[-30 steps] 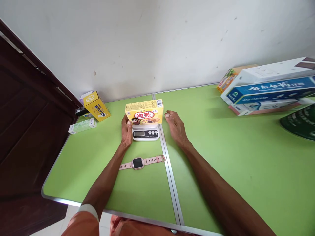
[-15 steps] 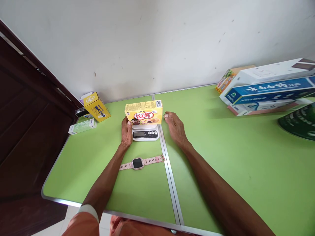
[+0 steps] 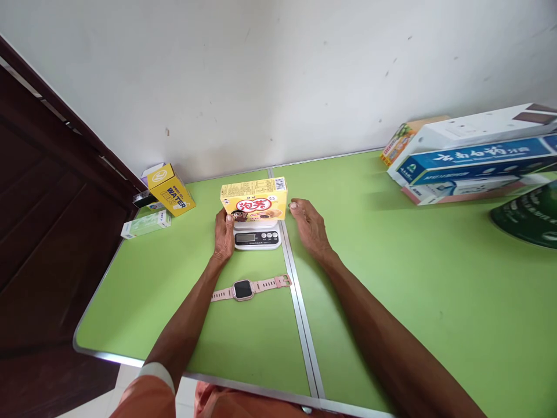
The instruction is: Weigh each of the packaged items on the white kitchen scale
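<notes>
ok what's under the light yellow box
A white scale sits under the light yellow box. Its front panel and the platform's near edge show; the box hides the rest of the platform.

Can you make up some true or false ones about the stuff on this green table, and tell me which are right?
1. The snack box is on top of the scale. True.
2. The watch is strapped around the left wrist. False: the watch lies on the green table, nearer the person than the scale.
3. The watch's screen is dark. True.
4. The right hand is lying on the watch. False: the right hand is just to the right of the snack box.
5. The yellow box marked WATER is to the left of the scale. True.
6. The dark green tub is beside the door. False: the dark green tub is at the right edge of the picture.
</notes>
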The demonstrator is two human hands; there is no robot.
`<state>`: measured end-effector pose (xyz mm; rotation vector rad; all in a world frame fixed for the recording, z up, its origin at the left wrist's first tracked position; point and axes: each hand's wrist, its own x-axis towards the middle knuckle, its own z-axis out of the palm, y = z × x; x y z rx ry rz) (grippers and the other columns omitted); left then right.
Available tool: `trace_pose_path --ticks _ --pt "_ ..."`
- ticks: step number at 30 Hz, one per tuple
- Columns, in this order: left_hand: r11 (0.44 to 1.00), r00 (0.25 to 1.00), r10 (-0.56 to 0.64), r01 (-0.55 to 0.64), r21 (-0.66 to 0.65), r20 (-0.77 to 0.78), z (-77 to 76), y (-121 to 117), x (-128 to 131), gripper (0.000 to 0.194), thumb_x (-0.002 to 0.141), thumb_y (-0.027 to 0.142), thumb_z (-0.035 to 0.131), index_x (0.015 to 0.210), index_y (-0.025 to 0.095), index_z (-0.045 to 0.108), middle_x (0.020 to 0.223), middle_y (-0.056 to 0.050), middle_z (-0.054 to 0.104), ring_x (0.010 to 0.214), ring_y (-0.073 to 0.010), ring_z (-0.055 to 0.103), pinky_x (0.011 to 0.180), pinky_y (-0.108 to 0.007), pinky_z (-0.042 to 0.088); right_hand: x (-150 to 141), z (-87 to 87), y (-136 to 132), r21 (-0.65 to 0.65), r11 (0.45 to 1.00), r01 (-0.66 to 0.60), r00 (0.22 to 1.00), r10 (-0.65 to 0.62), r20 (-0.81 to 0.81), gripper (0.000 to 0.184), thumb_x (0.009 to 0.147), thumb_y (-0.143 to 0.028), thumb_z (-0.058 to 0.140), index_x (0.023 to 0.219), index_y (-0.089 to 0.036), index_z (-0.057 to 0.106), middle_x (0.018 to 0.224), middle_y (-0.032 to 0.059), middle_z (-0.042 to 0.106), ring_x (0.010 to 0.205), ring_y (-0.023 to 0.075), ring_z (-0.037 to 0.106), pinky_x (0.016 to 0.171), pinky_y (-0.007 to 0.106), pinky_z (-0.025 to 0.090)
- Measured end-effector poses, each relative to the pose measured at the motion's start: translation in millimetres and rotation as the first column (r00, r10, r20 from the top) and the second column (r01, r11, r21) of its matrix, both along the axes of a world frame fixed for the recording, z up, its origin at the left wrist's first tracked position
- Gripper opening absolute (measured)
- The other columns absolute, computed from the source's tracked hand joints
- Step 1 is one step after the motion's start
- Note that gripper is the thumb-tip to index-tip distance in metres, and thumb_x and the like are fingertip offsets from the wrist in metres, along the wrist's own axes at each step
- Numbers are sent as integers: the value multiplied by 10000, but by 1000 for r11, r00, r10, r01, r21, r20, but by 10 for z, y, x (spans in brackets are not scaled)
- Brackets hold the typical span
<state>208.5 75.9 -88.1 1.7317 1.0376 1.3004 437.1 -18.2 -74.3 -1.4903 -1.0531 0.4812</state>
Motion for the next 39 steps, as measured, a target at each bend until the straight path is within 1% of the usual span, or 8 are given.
trace_pose_path --ticks 3,7,11,18,24,31,39 --pt "1000 1000 -3 3 3 -7 7 5 -3 848 994 922 429 1332 203 727 1383 -189 719 1366 -357 646 1214 -522 474 11 -41 20 7 1000 -2 1000 2 6 629 994 -852 455 1032 -258 657 1064 118 733 1021 318 672 919 490 572" --pt "1000 1000 4 -4 5 -16 20 8 -7 817 993 917 442 1276 214 746 1306 -173 740 1335 -356 654 1206 -513 474 32 -105 52 25 1000 -7 1000 7 -3 673 973 -890 484 1059 -253 686 1142 139 766 1077 330 692 951 504 577" --pt "1000 999 10 -9 11 -33 24 8 -5 821 992 923 429 1271 218 743 1299 -176 742 1335 -362 649 1215 -528 461 45 -128 59 12 1000 -7 1000 7 -1 678 975 -891 482 1052 -254 700 1137 138 769 1062 333 696 964 520 573" --pt "1000 998 24 -24 5 -54 34 -1 4 846 984 940 406 1258 211 736 1290 -183 742 1316 -370 653 1184 -529 473 46 -133 63 27 1000 -4 1000 5 -7 667 970 -890 502 1044 -261 710 1107 125 771 1048 328 693 951 506 579" --pt "1000 999 18 -18 12 -34 25 8 3 838 978 939 428 1276 219 738 1298 -175 741 1317 -364 649 1188 -524 468 37 -116 56 11 1000 -4 1000 4 -4 640 983 -861 496 1041 -257 700 1110 126 764 1042 321 686 949 500 572" --pt "1000 1000 -2 2 3 -24 31 -1 -2 802 994 911 448 1282 223 743 1309 -173 737 1311 -354 649 1177 -506 476 41 -118 63 27 1000 -4 1000 4 1 662 970 -880 496 1032 -254 705 1104 128 773 1035 323 693 942 497 584" --pt "1000 999 11 -12 -10 -48 -5 22 -15 800 982 911 483 1298 218 728 1280 -165 723 1278 -346 649 1145 -496 494 33 -77 45 13 1000 -6 1000 6 24 631 996 -856 466 980 -264 683 1034 102 735 956 299 654 891 469 557"
